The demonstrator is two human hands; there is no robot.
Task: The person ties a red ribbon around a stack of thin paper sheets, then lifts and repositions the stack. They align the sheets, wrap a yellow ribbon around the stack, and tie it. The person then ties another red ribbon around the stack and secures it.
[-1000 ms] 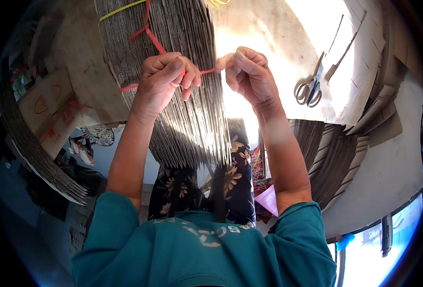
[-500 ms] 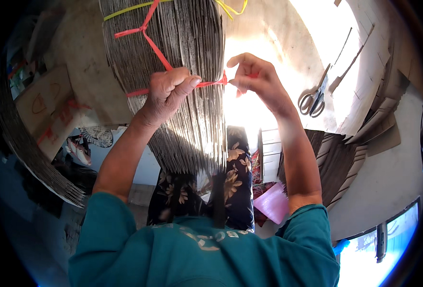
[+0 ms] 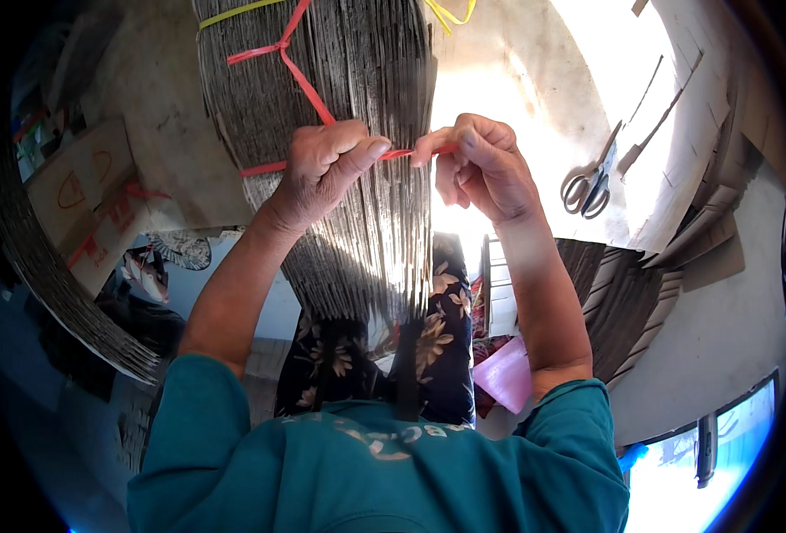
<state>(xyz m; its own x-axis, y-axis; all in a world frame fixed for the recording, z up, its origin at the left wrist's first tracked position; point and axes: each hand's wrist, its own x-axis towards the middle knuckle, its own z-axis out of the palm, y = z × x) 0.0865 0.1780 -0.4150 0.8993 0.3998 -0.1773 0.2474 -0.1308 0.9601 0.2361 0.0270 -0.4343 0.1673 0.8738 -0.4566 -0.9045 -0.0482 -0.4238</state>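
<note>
A long bundle of thin cardboard sheets (image 3: 357, 240) lies on edge before me, its near end over my lap. Red plastic twine (image 3: 304, 86) crosses it, with a knot farther up on the left. My left hand (image 3: 322, 169) is closed on the red twine over the middle of the bundle. At the bundle's right edge my right hand (image 3: 484, 164) pinches the same twine between thumb and forefinger, so a short length runs taut between both hands. Yellow twine (image 3: 237, 13) also binds the bundle's far end.
Dark-handled scissors (image 3: 586, 191) lie on the sunlit table (image 3: 535, 98) at the right. Stacked cardboard pieces (image 3: 633, 306) stand lower right. A cardboard box (image 3: 82, 195) and another bent bundle of sheets (image 3: 64, 293) are at the left. Something pink (image 3: 506, 373) lies beside my lap.
My right hand has moved left to the bundle's edge and its fingers have curled in around the red twine. The bundle and my left hand have shifted slightly right in view.
</note>
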